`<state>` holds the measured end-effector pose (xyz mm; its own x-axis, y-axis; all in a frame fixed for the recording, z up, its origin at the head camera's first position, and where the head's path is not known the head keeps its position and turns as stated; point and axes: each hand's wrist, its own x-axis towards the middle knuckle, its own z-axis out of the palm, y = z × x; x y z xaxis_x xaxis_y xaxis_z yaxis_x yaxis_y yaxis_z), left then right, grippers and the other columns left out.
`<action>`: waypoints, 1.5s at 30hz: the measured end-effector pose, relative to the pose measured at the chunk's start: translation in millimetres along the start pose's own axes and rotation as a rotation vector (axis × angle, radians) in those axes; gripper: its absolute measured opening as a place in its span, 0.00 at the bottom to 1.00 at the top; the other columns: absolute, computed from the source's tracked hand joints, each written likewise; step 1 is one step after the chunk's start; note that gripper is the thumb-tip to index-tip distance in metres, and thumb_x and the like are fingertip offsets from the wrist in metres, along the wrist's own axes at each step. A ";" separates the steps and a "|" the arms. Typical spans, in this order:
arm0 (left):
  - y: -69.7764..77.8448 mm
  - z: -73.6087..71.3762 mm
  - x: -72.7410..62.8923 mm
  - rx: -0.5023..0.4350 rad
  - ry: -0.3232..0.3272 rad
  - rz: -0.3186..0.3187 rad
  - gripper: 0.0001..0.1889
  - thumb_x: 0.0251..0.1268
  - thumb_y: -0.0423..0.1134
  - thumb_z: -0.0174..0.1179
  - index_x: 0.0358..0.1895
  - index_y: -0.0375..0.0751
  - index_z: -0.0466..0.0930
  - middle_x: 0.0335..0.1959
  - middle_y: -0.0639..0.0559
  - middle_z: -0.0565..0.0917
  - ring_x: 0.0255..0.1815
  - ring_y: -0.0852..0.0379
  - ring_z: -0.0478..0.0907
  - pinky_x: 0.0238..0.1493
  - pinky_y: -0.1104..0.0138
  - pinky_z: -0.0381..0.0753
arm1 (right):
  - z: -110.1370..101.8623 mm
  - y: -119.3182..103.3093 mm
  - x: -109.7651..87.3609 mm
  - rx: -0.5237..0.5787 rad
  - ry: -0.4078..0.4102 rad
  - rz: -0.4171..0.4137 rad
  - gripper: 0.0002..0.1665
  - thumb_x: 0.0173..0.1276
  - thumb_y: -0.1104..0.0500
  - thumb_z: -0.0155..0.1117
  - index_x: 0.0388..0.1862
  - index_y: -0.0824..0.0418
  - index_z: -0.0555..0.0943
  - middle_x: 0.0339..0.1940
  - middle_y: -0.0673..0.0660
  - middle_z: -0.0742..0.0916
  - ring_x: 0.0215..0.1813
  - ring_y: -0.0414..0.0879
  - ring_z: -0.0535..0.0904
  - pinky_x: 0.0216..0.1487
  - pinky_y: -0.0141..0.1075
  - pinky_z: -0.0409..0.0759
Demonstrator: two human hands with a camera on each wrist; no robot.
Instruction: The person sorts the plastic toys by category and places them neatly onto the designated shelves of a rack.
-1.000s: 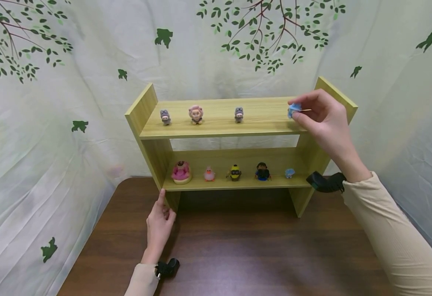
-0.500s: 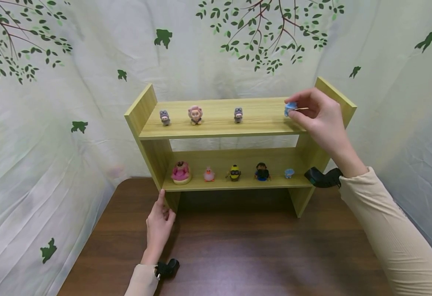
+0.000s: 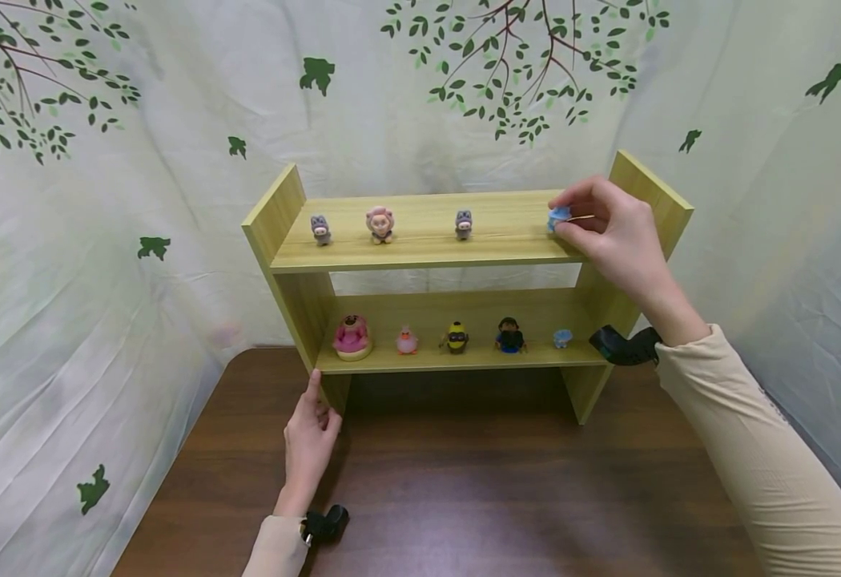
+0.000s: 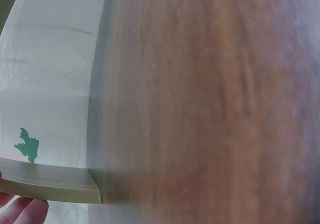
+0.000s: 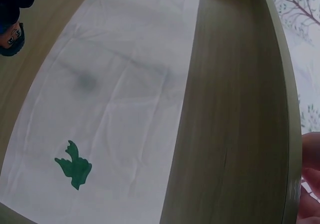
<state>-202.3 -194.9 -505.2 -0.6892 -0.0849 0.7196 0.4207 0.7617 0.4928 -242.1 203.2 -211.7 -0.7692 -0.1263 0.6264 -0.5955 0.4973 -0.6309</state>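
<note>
In the head view my right hand pinches a small blue figurine between thumb and fingertips at the right of the upper shelf. Whether the figurine touches the board cannot be told. A thin pale strip shows beside it. My left hand has its index finger extended against the left side panel of the wooden shelf unit. In the left wrist view its fingers lie along that panel's edge. Two grey figurines and a pink-haired one stand on the upper board.
On the lower board stand a pink bear figurine, a pink duck-like one, a yellow one, a dark-haired one and a small blue one. The unit stands on a brown table before a leaf-printed curtain.
My right hand has moved slightly left along the upper shelf and a little lower, carrying the blue figurine. My left hand stays where it was on the panel.
</note>
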 end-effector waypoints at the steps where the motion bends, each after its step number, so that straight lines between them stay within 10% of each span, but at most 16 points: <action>1: -0.2 0.0 0.1 0.001 -0.002 -0.002 0.49 0.50 0.18 0.58 0.75 0.57 0.52 0.28 0.48 0.69 0.24 0.58 0.66 0.24 0.63 0.71 | 0.2 -0.2 0.0 -0.002 -0.002 -0.002 0.14 0.61 0.69 0.66 0.46 0.68 0.78 0.45 0.59 0.83 0.43 0.38 0.80 0.45 0.26 0.77; 45: 0.0 -0.4 -0.6 0.010 -0.014 -0.023 0.48 0.52 0.19 0.58 0.75 0.57 0.52 0.28 0.47 0.69 0.24 0.57 0.65 0.24 0.64 0.68 | -11.0 2.1 -10.4 0.115 0.054 0.008 0.18 0.60 0.71 0.65 0.50 0.70 0.76 0.47 0.59 0.82 0.49 0.43 0.78 0.51 0.28 0.75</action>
<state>-201.6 -195.1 -505.5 -0.7066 -0.0933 0.7015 0.3992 0.7659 0.5040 -232.8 215.1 -214.5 -0.7620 -0.0748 0.6433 -0.6147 0.3964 -0.6820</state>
